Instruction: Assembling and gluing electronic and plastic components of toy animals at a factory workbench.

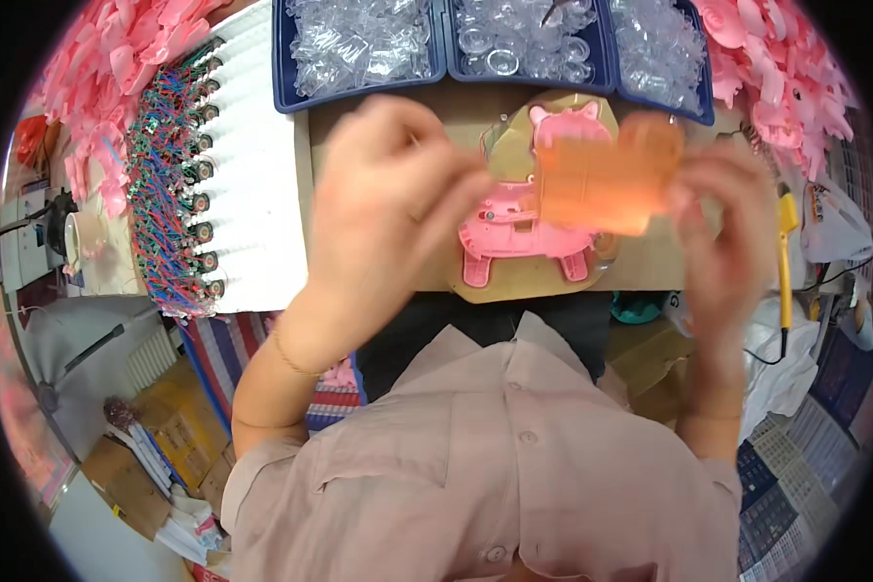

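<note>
My right hand (726, 204) grips the edge of a see-through orange plastic piece (601, 184), smeared by motion. It hangs over the right side of a pink animal-shaped plastic shell (529, 242), hiding part of it. This shell has ears at its far end and two legs pointing toward me, and it lies on a tan board with a rounded outline (519, 288). Left of the board, my left hand (383, 194) is raised with its fingers curled together. Motion blurs those fingertips, and I cannot make out what is between them.
Blue bins (440, 80) of clear plastic parts line the far edge. At left, wired round components (170, 184) lie along a white ribbed sheet (262, 194). Pink parts are heaped at far left (116, 68) and far right (781, 87). A yellow-handled tool (786, 252) hangs at right.
</note>
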Demonstrator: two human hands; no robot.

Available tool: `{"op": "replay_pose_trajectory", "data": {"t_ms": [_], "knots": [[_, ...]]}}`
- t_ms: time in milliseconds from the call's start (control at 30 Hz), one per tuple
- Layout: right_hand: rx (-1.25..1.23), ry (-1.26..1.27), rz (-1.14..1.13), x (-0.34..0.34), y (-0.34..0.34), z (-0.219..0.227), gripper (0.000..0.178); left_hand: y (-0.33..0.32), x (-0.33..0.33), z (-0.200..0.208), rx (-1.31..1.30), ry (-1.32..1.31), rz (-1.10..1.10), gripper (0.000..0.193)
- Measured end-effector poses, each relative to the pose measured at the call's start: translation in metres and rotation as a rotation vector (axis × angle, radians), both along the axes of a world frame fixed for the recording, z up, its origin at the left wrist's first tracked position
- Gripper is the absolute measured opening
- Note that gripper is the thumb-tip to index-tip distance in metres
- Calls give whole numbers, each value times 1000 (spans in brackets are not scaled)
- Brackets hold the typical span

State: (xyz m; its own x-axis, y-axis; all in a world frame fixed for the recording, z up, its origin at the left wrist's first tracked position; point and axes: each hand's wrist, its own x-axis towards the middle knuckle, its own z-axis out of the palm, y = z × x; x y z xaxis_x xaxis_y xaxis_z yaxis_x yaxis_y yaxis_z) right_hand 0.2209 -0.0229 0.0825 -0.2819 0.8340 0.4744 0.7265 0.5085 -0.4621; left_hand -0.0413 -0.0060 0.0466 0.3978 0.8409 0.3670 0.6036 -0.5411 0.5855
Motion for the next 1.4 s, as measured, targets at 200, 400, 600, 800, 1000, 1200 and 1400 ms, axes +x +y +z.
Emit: {"op": "replay_pose_trajectory", "data": {"t_ms": [200,400,600,800,1000,1200,1400], "knots": [[-356,16,-148,0,-50,-31,18,-22,18,-27,-463,-214,-6,15],[-525,101,312,-59,11,3,51,-46,21,-35,-564,-533,274,18],[-420,-169,597,-60,29,-35,34,-54,19,-39,-678,-773,222,22],[-305,-194,449,-62,10,-33,20,-58,15,-40,-737,-759,229,22],[-136,-272,523,-71,16,-29,19,-56,9,-52,-104,-174,190,15],[-238,-343,542,-75,28,-46,9,-53,13,-66,-180,-151,300,12],[-269,-391,560,-75,26,-43,6,-72,5,-77,209,41,237,30]]}}
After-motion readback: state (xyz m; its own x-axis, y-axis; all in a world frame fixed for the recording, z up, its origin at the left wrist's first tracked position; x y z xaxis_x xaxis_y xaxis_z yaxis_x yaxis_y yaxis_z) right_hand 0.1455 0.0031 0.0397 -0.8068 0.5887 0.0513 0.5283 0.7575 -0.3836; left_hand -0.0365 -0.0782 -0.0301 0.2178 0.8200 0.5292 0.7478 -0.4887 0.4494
